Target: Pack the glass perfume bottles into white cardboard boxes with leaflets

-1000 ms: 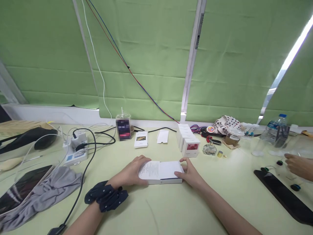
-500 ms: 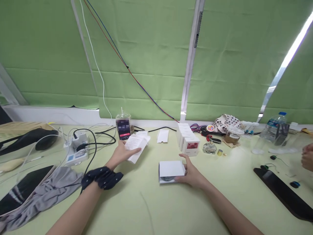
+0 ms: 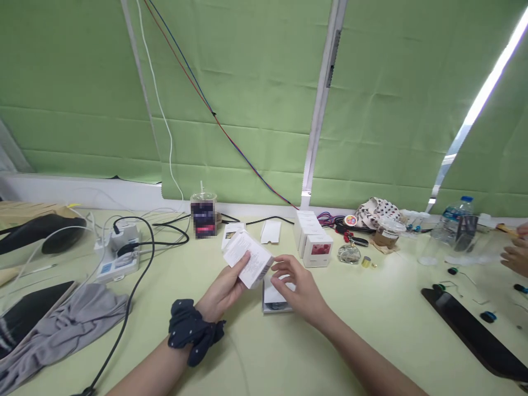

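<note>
My left hand (image 3: 226, 287), with a dark scrunchie (image 3: 193, 330) on the wrist, grips a white box (image 3: 247, 257) covered in small print. The box is tilted above the table, its barcode end toward my right. Fingers curved and apart, my right hand (image 3: 297, 286) is beside that end; whether it touches the box I cannot tell. Under my right hand lies an open white tray box (image 3: 270, 308) with a white insert and something dark inside, partly hidden. A flat white card sleeve (image 3: 271, 232) and another white box with a picture (image 3: 230, 235) lie behind.
A row of white boxes (image 3: 317, 250) stands at the back centre. Left are a phone against a cup (image 3: 203, 219), a power strip (image 3: 119, 264), cables and a grey cloth (image 3: 91, 324). Right are a glass ornament (image 3: 348, 253), a black strip (image 3: 470, 330) and another person's hand (image 3: 515, 253).
My left hand has brought the printed box rightward, toward the middle. My right hand has let go of the tray box and risen to the printed box's end.
</note>
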Available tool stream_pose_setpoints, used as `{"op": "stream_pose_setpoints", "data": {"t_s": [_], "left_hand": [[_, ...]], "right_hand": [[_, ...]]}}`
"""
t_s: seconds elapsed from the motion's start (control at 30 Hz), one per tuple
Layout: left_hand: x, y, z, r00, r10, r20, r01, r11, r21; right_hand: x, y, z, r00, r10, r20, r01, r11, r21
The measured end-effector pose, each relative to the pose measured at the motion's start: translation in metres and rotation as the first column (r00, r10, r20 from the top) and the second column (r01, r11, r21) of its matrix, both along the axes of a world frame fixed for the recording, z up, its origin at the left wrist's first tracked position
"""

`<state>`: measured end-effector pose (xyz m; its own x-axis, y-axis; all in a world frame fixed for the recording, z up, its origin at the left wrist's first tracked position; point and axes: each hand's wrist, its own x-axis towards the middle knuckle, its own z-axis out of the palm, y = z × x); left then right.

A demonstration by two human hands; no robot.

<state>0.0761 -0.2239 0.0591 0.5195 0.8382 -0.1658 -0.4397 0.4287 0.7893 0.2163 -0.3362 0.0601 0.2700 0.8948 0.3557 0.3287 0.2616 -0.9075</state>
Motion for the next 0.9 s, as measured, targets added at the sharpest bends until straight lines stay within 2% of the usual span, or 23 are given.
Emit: {"op": "stream_pose_setpoints", "data": {"t_s": [0.1,0.23,0.37,0.63,0.7,0.8,0.9], "left_hand": [[0.004,-0.01,-0.003,0.997,0.062,0.049,-0.065,0.996,0.055],[0.002,-0.014,-0.008,0.98,0.162,0.116,-0.177,0.974,0.139],[0.002,-0.018,-0.009,0.978,0.173,0.12,-0.192,0.965,0.18],[0.001,-0.022,-0.014,0.99,0.113,0.087,-0.125,0.979,0.159],[0.002,-0.021,-0.017,0.994,0.091,0.056,-0.097,0.987,0.128],[0.002,-0.018,-0.021,0.996,0.09,0.015,-0.091,0.991,0.095],[-0.001,-0.013,-0.022,0.999,0.037,-0.006,-0.036,0.996,0.081]], "right_hand": [[-0.024,0.016,-0.001,0.938,-0.01,-0.347,0.015,1.0,0.013],[-0.034,0.026,-0.009,0.851,-0.041,-0.524,0.04,0.999,-0.013],[-0.032,0.027,-0.017,0.801,-0.002,-0.599,0.008,1.0,0.008],[-0.027,0.027,-0.021,0.683,0.135,-0.718,-0.174,0.984,0.019],[-0.028,0.027,-0.02,0.699,0.091,-0.709,-0.165,0.986,-0.037],[-0.03,0.027,-0.023,0.758,-0.043,-0.651,-0.071,0.987,-0.147],[-0.027,0.026,-0.028,0.789,-0.102,-0.605,-0.036,0.977,-0.212]]}}
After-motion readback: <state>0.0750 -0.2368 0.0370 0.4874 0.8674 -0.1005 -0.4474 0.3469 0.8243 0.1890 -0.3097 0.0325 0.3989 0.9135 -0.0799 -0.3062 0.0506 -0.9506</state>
